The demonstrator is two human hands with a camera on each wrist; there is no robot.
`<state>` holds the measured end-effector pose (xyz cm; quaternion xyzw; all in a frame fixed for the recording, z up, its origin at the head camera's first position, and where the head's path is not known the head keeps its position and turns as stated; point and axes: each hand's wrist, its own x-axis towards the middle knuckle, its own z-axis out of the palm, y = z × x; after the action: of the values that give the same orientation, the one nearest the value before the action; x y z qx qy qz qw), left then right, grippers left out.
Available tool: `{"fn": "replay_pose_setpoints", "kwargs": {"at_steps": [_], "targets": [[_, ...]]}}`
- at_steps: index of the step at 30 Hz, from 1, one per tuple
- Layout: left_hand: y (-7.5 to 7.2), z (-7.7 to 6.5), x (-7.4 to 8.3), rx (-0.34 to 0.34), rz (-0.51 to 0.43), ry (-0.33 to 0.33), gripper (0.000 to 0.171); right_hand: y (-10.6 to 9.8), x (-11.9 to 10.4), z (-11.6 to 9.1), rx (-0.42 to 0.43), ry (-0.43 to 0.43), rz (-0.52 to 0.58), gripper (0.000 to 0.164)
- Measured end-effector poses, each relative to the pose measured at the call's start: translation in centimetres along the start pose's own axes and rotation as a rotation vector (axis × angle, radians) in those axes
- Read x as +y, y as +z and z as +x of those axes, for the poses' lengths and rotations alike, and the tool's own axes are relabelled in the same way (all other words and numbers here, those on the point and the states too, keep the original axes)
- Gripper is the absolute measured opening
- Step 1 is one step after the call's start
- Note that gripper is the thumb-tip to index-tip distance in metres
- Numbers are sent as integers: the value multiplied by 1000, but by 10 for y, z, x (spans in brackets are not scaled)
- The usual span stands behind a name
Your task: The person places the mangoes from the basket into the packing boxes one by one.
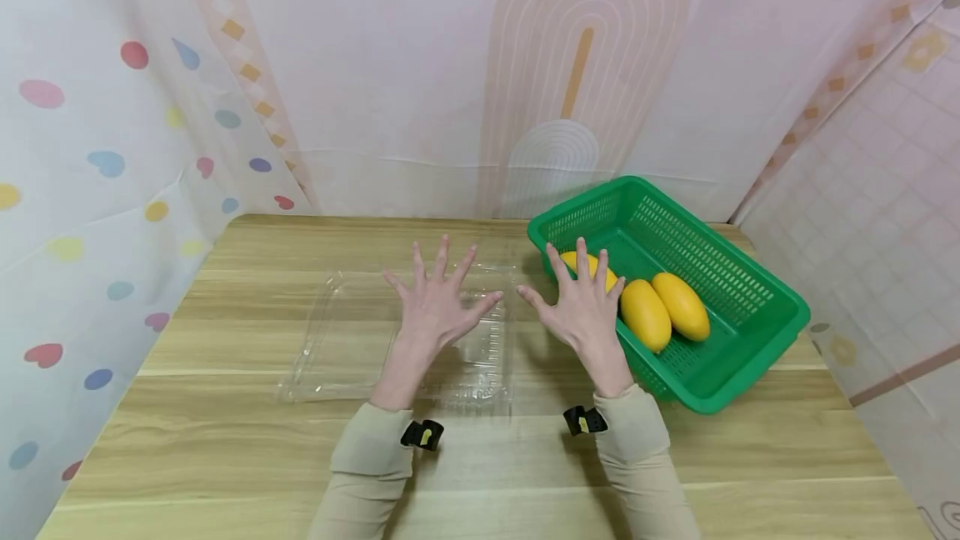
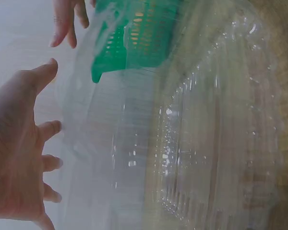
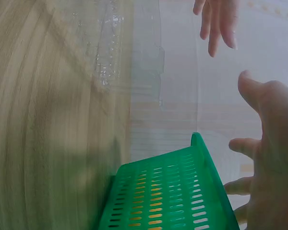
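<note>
Both hands hover over the table with fingers spread and nothing held. Below my left hand lies a clear plastic clamshell container; in the left wrist view the hand is apart from its clear wall. My right hand is above the left side of a green plastic basket, palm down in the head view. Inside the basket are yellow mangoes: one beside another, and a third partly hidden behind the right hand's fingers. Basket holes show yellow in the right wrist view.
The wooden table extends in front of a patterned cloth backdrop. Another dotted cloth hangs on the left, and a checked one on the right. The basket stands at an angle at the table's right.
</note>
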<state>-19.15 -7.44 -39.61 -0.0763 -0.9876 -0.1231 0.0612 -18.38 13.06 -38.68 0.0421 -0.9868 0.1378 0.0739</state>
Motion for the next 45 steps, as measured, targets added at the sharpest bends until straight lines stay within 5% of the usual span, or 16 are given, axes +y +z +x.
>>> {"fn": "replay_pose_setpoints", "kwargs": {"at_steps": [9,13,20,27,39,45], "targets": [[4,-15,-16,137,-40,43,47,-19,14,-6,198,-242,82,46],[10,-27,-28,194,3,71,40,-34,29,-13,203,-280,51,39],[17,-44,-46,219,28,28,39,-54,63,-20,127,-249,-21,39],[20,-52,-50,211,19,-34,39,-65,95,-18,-48,-174,-85,41],[21,-55,-54,217,-13,-89,35,-51,128,-11,-302,-98,-120,61],[22,-56,-55,224,1,-84,32,-38,133,-6,-308,-127,-119,67]]}}
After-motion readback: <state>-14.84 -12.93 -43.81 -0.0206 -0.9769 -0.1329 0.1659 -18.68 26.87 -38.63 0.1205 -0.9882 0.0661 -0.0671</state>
